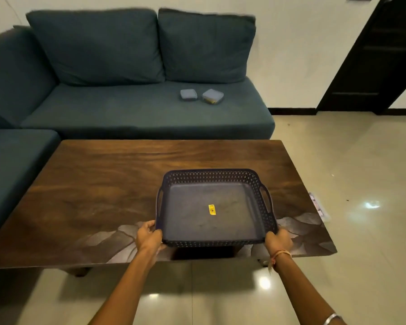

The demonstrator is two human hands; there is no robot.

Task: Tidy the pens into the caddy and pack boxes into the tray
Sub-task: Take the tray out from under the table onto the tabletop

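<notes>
Left hand (pixel 148 235) grips the tray (pixel 211 176) at its 7 o'clock corner; right hand (pixel 278 240) grips the 5 o'clock corner. Tray at near edge of wooden table (pixel 103 184); resting or lifted, cannot tell. Two boxes (pixel 188 94) side by side on sofa (pixel 127 109) seat, 12 o'clock, well apart from tray.

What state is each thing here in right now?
Tray: empty but for a yellow sticker, held over the table edge.
Left hand: grips its near left corner.
Right hand: grips its near right corner.
Left box: lidded, on the sofa seat.
Right box: lidded, beside it.
</notes>
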